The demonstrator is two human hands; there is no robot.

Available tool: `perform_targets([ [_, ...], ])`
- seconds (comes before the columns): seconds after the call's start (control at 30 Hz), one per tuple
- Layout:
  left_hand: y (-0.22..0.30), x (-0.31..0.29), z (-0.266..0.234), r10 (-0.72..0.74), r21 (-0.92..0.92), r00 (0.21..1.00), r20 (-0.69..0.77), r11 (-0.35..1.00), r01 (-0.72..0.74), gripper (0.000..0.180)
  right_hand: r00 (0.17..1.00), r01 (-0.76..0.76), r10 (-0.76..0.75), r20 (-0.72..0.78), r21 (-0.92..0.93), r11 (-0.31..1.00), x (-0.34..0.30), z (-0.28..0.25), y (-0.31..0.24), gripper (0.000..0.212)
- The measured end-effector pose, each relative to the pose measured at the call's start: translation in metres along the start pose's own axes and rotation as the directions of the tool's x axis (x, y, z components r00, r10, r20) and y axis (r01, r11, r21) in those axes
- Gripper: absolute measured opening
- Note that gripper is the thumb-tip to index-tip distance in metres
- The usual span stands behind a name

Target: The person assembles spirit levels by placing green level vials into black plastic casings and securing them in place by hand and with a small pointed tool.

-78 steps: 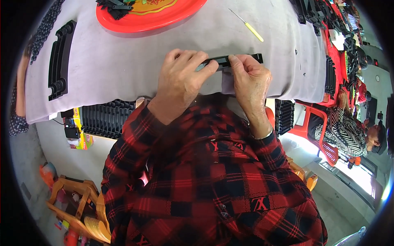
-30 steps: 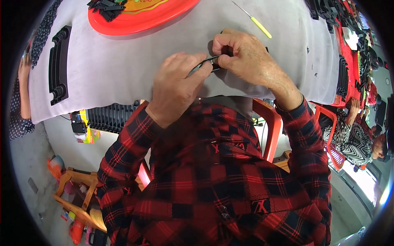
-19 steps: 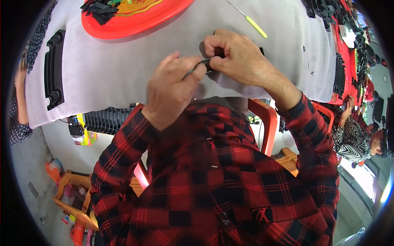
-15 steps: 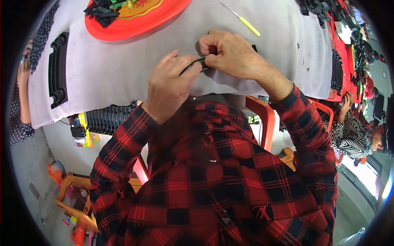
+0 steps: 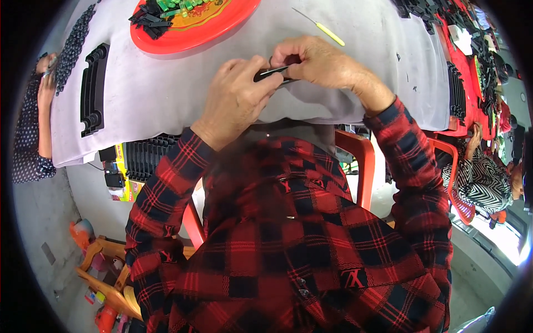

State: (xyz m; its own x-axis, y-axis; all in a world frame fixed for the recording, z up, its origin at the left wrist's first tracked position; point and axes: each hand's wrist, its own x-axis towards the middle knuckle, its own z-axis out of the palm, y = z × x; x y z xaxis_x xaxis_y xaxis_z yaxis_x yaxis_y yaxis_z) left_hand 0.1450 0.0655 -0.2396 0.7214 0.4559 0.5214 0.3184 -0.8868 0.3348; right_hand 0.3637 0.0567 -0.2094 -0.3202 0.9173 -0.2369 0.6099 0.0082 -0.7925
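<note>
My left hand [image 5: 236,97] is closed around a small black strip-like part [image 5: 272,72] above the near side of the covered table. The fingers of my right hand [image 5: 325,65] pinch at the part's right end, with thumb and forefinger close together. Most of the part is hidden by my fingers, so its exact kind does not show. Beyond my right hand lies a thin pointed tool with a yellow-green handle [image 5: 330,34]. Farther left, a red oval plate [image 5: 183,49] holds black strips [image 5: 149,21] and small green pieces [image 5: 186,6].
A long black plastic rack [image 5: 93,90] lies on the table's left, near a heap of dark beads [image 5: 75,50]. Another person's arm [image 5: 45,111] reaches in there. At right stand a red table [image 5: 469,105] with black parts and a red chair [image 5: 363,166].
My hands have shifted slightly upward, and the black part now sits more level between them. The whole view has turned a little, bringing more of the plate into sight.
</note>
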Motion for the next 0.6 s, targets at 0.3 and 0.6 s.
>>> perform_targets([
  [0.3, 0.003, 0.000, 0.005, -0.057, -0.014, 0.998, -0.008, 0.998, 0.057, 0.026, 0.990, 0.110, -0.125, -0.066, -0.195, 0.975, -0.014, -0.017, 0.005, 0.015],
  [0.6, 0.003, -0.001, 0.007, -0.081, 0.023, 0.997, 0.003, 0.996, 0.081, 0.024, 0.967, 0.255, -0.231, 0.108, -0.377, 0.891, -0.007, -0.031, 0.002, 0.006],
])
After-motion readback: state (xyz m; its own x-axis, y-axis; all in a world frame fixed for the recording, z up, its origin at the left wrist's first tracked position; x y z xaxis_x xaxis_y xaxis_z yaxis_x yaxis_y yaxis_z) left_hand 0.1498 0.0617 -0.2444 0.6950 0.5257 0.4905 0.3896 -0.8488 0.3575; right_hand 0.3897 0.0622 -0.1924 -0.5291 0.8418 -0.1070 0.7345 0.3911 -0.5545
